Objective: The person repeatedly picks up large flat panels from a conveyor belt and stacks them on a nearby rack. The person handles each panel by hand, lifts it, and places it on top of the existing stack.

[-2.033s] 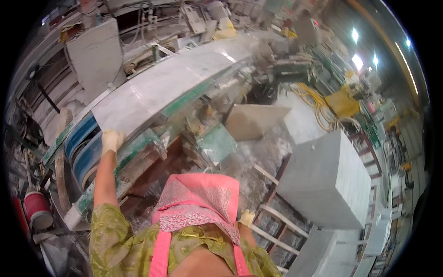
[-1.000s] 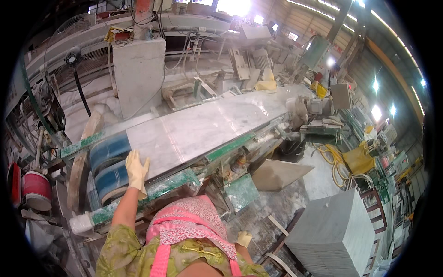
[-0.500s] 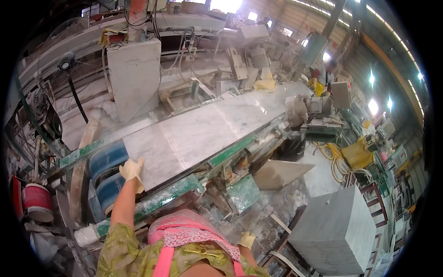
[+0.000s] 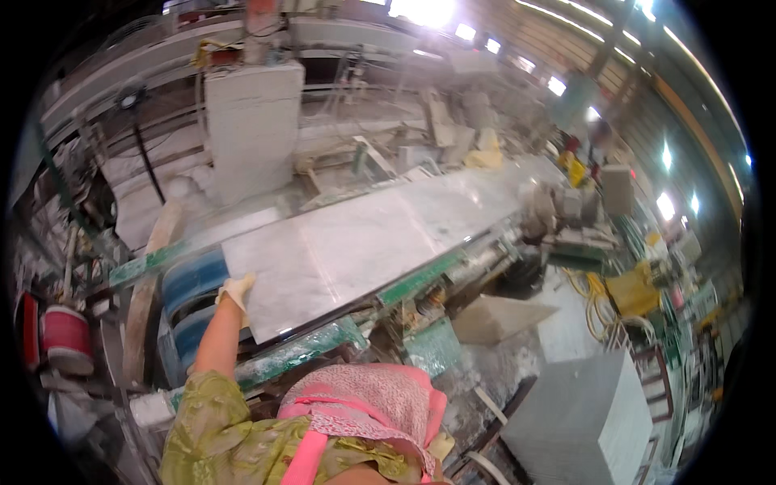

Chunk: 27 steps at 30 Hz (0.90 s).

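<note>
- Left hand (image 4: 235,291): on left end of slab (image 4: 279,279), perhaps steadying; fingers half-bent, grip unclear.
- Right hand (image 4: 440,445): apart from slab, part-hidden; cannot tell its state.
- Rollers (image 4: 194,280): left of slab, apparently for support.

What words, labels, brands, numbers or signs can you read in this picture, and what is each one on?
None can be read.
Pale slab by the left hand: no lettering visible.
Stack of slabs: no readable marks.
Red drum: too blurred to tell whether it carries a label.
Pale box at far right: too small and blurred to read anything.
</note>
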### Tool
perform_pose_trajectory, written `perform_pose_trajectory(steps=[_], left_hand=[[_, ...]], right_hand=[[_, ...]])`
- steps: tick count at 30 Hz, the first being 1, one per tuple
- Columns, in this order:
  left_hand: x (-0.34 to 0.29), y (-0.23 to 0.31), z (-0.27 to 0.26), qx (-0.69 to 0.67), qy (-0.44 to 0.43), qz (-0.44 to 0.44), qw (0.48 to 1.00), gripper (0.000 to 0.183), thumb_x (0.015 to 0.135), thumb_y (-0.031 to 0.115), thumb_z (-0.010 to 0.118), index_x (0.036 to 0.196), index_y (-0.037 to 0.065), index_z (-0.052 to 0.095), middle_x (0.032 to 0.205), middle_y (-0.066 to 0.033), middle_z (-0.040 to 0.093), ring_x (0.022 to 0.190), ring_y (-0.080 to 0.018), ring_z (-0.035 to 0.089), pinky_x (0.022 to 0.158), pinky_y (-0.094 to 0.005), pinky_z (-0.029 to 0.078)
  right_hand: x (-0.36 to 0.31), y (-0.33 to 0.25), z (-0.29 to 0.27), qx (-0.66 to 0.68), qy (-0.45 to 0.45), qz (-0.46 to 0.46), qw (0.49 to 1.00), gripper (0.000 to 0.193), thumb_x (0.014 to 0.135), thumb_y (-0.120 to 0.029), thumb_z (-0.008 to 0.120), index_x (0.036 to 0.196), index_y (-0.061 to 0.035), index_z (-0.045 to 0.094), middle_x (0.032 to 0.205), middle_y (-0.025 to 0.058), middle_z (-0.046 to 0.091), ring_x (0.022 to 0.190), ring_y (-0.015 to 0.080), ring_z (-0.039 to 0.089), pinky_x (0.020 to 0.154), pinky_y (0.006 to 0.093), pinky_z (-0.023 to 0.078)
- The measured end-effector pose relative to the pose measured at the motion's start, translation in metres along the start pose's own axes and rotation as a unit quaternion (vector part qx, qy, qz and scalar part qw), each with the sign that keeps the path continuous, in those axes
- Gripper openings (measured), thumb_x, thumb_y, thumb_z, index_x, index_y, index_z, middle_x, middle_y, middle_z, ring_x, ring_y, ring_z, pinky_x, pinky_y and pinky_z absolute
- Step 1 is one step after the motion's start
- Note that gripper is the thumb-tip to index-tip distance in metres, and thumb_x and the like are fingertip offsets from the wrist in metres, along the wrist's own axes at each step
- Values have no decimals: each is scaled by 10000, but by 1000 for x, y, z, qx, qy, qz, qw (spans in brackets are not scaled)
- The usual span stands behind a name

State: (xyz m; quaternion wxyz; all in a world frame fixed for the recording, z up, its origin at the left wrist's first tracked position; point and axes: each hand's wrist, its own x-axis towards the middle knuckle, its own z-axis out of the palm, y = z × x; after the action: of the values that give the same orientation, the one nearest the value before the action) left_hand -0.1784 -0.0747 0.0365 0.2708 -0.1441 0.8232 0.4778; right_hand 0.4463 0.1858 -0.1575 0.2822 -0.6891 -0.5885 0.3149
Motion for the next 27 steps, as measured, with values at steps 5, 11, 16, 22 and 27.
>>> perform_pose_trajectory(steps=[5,11,16,22,27], left_hand=[[-11,1,2,-14,24,-19,999,777,771,621,672,1275,35,598,1361,-211,543,1261,-352,518,1030,-415,432],[-25,-6,-6,-67,51,-23,996,694,818,578,656,1244,32,619,1359,-220,538,1260,-350,513,1014,-420,442],[-20,-20,-10,-104,82,-7,991,631,858,554,630,1208,29,641,1335,-234,550,1249,-348,517,993,-426,454],[-30,-20,-24,-96,42,1,994,583,900,569,570,1141,48,670,1168,-225,646,1112,-337,609,886,-395,476],[-153,36,-73,-147,16,84,985,537,937,463,587,1087,-51,634,977,-126,650,879,-209,559,820,-345,438]], right_hand=[[2,29,-4,28,39,7,999,316,877,-186,511,998,88,609,747,171,597,631,297,551,663,407,493],[2,-11,-10,22,25,-6,999,364,814,-187,599,1081,61,598,868,208,617,758,351,580,732,436,504],[1,-45,-10,26,0,-37,999,457,761,-187,673,1150,38,589,969,240,634,863,396,605,789,460,513],[-3,-126,-3,163,-112,-42,979,438,804,-226,648,1154,33,604,901,199,594,784,348,543,758,424,509],[-14,-260,46,379,-195,113,898,510,1022,-442,424,1112,0,661,466,-32,266,412,97,241,562,239,398]])
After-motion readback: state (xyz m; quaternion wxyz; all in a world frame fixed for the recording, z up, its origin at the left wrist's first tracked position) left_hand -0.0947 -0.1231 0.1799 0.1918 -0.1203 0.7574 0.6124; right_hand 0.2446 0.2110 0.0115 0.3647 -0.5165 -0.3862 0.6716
